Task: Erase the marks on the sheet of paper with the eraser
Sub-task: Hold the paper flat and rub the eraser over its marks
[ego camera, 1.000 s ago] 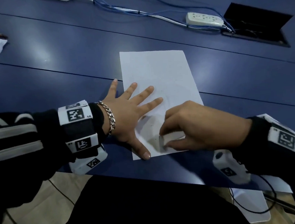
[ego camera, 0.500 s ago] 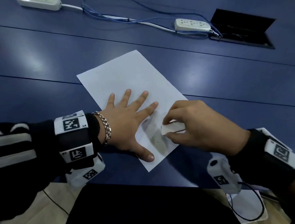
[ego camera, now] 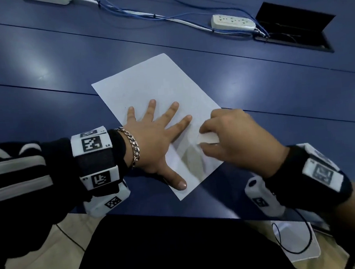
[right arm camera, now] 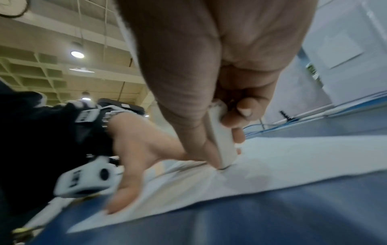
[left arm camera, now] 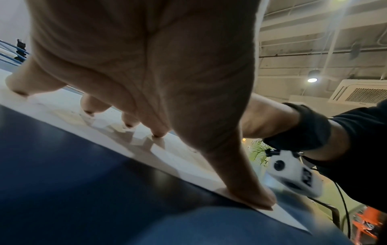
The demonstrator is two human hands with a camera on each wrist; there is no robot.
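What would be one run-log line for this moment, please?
stage: erasing | left hand: flat, pressing sheet of paper | right hand: pinching eraser, tip on sheet | surface: blue table

matt white paper sheet (ego camera: 156,89); glossy smooth blue table (ego camera: 275,97); metal chain bracelet (ego camera: 133,145).

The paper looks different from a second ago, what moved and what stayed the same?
The sheet of paper has turned, so its far end now points more to the left. The right hand and its eraser shifted slightly along the sheet. Unchanged: the left hand stays pressed flat on the paper, and the right hand keeps pinching the eraser against it.
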